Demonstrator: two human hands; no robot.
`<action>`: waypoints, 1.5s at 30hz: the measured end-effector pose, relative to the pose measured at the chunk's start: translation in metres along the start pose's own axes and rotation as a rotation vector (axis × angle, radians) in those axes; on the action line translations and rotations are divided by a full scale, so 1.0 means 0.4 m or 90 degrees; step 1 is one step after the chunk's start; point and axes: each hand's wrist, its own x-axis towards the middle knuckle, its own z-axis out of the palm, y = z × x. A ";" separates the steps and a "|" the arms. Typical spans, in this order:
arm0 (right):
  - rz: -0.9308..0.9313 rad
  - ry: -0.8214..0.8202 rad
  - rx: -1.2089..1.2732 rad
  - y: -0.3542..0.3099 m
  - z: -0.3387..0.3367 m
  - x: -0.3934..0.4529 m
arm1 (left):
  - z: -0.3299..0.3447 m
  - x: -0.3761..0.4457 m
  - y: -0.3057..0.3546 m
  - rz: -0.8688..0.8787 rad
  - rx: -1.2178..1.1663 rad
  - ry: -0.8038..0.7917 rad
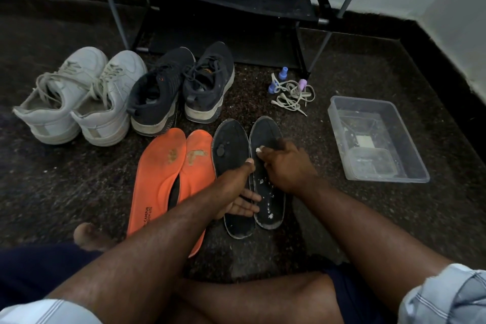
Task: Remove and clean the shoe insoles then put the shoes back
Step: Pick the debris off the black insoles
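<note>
Foam-thin and floppy, the right black insole (268,192) needs pinning flat: the left hand (243,192) grips its inner edge while the right hand (286,166) pinches a white scrap (259,150).

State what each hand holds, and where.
Left hand grips the right black insole by its inner edge; right hand pinches a small white wad, rubbing it.

Open floor (328,218) at 3 o'clock of black insoles (265,139); plastic tub (410,144) beyond. Blocked: dark sneakers (181,89) at 11, laces (292,95) at 1.
</note>
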 end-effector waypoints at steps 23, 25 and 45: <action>0.078 -0.054 0.011 0.034 0.006 0.038 | -0.004 0.006 -0.004 0.001 -0.002 0.003; 0.015 -0.009 0.006 0.012 0.003 0.029 | -0.002 0.005 -0.003 0.001 0.001 0.003; 0.023 -0.029 0.112 -0.001 -0.023 -0.014 | -0.006 0.006 -0.005 0.003 0.005 -0.001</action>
